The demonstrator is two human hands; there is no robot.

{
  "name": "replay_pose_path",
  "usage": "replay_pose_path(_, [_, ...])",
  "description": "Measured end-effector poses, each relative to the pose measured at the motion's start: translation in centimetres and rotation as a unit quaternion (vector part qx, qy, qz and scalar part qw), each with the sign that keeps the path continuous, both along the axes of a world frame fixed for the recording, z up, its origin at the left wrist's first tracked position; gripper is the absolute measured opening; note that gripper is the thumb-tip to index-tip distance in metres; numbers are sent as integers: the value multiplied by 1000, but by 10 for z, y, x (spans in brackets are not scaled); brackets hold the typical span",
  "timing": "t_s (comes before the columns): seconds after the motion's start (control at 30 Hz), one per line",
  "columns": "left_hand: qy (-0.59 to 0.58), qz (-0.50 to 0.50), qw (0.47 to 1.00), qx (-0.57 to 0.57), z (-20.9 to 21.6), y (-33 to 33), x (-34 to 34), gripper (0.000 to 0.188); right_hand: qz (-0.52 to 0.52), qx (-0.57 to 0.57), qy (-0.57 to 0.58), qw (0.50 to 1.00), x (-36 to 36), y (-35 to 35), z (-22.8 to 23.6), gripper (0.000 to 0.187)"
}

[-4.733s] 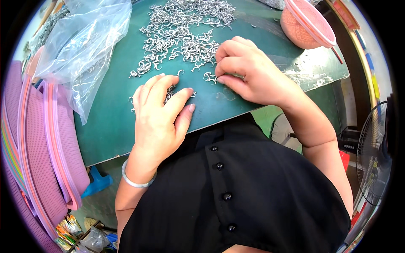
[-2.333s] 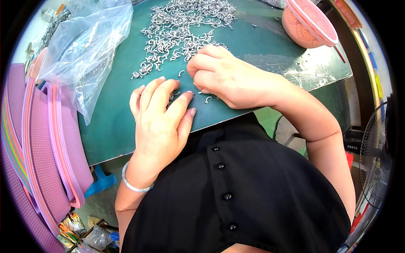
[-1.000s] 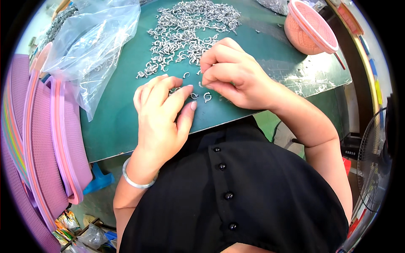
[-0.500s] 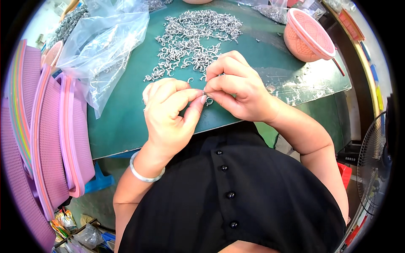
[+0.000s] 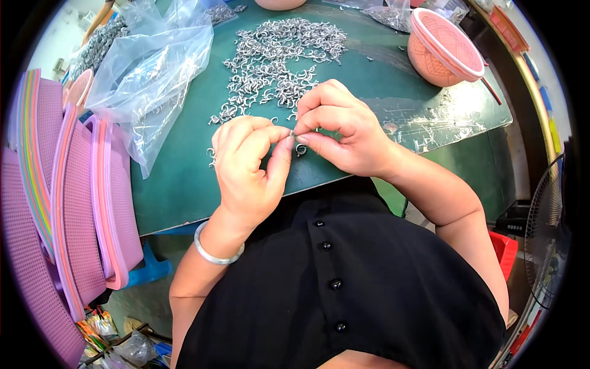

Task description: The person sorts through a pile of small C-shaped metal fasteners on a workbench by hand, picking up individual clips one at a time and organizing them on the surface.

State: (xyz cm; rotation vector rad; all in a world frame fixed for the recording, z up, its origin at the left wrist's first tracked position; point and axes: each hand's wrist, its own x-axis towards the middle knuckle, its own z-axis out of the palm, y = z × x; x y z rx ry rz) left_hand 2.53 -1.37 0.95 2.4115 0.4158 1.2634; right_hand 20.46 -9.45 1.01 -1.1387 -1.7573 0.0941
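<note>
Fingertip to fingertip, my left hand and my right hand meet over the near part of the green table. Both pinch a tiny silver metal piece, mostly covered by the fingers. Just below the fingertips shows a small dark ring-shaped metal piece; I cannot tell whether it hangs from the pinched one or lies on the table. Beyond my hands spreads a loose pile of small curved silver metal pieces. A few more curved pieces lie beside my left hand.
A clear plastic bag lies left of the pile. Purple perforated baskets stand stacked at the table's left side. A pink basket sits tilted at the far right, and a black fan stands by the right edge.
The pinched fingertips have shifted very slightly, and the small ring below them appears turned. The whole view has moved a little; both hands keep their pinch.
</note>
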Motion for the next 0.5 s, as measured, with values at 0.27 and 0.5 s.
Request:
replay_pose_path(0.27, [-14, -104, 965, -239, 2, 0, 1, 3, -14, 30, -3, 999, -5, -2, 3, 17])
replay_pose_path(0.5, [-28, -195, 882, -428, 0, 5, 1, 8, -4, 7, 82, 997, -5, -2, 4, 23])
